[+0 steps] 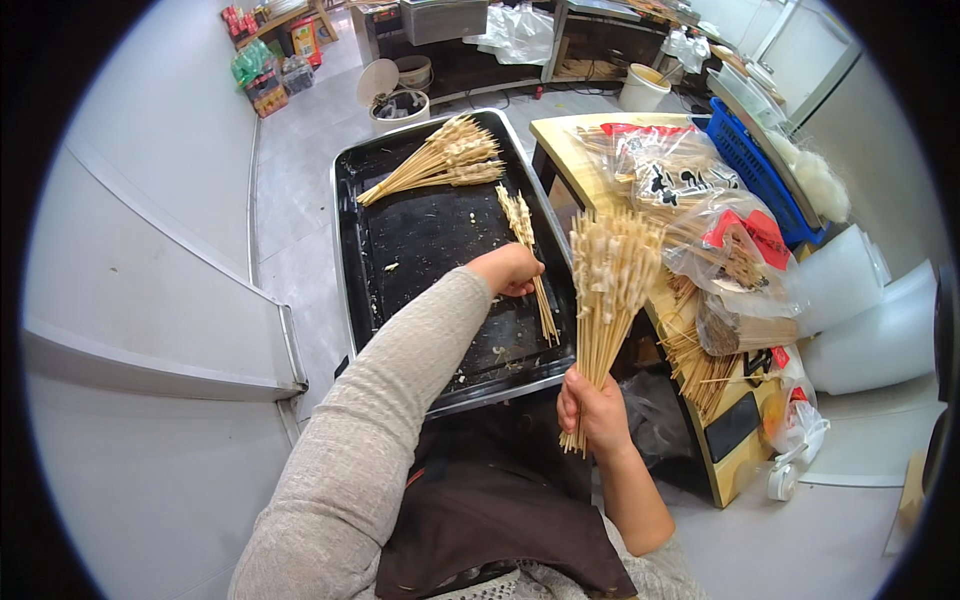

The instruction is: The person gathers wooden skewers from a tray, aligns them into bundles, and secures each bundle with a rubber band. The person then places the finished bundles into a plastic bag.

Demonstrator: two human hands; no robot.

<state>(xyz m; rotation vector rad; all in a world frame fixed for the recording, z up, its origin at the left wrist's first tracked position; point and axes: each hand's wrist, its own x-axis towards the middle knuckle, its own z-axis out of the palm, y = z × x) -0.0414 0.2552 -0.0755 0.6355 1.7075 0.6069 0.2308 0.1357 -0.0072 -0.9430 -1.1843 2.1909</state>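
My right hand [596, 412] is closed around the bare lower ends of a large bundle of wooden skewers [611, 270], threaded with pale food pieces and held upright beside the tray. My left hand [510, 270] reaches over the black tray [420, 255] to a few loaded skewers [519, 217] lying along its right side; its fingers are at their bare sticks, and whether they grip is partly hidden. A fanned bundle of loaded skewers [450, 154] lies at the far end of the tray. Small food scraps dot the tray's bottom.
On the wooden table [592, 176] at the right lie plastic bags of skewers [682, 169], loose bare skewers [697, 360], a black phone [733, 427] and a blue basket [757, 169]. White buckets [643, 88] stand beyond. A pale wall panel [165, 300] is at the left.
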